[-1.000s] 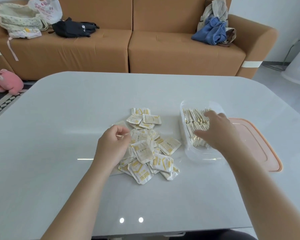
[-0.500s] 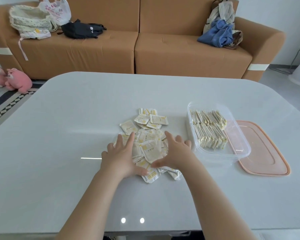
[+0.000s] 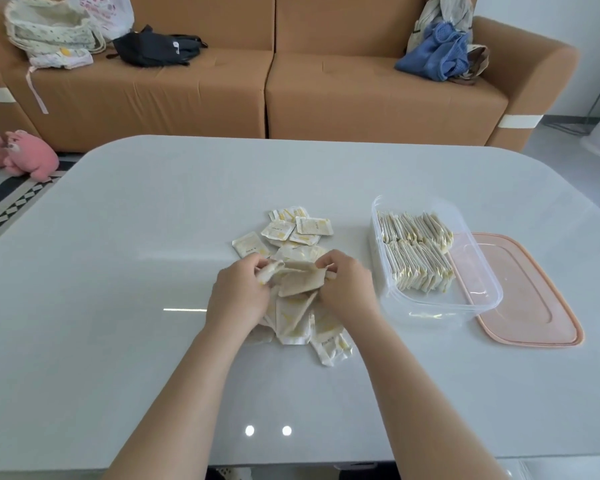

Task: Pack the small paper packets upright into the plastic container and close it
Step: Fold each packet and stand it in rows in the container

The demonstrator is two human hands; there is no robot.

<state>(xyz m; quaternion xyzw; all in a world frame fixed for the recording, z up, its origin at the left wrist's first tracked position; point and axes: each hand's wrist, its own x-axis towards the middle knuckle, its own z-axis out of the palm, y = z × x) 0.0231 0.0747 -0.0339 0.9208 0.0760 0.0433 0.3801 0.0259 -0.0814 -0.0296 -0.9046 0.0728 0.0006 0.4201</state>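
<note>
A heap of small white-and-yellow paper packets [image 3: 293, 233] lies in the middle of the grey table [image 3: 118, 271]. My left hand [image 3: 238, 296] and my right hand [image 3: 347, 289] both grip a bunch of packets [image 3: 300, 280] lifted a little off the heap, one hand at each end. To the right stands the clear plastic container [image 3: 478, 299], with two rows of packets [image 3: 418, 251] upright in its left part and its right part bare. Its pink lid [image 3: 534, 299] lies flat on the table beside it.
A brown sofa [image 3: 291, 91] stands behind the table, with bags, a black pouch [image 3: 153, 48] and blue cloth [image 3: 433, 57] on it. Pink plush toys [image 3: 18, 155] lie on the floor at the left.
My right hand left the container and came to the heap. Both hands pressed flat on the packets, then closed and raised a bunch between them.
</note>
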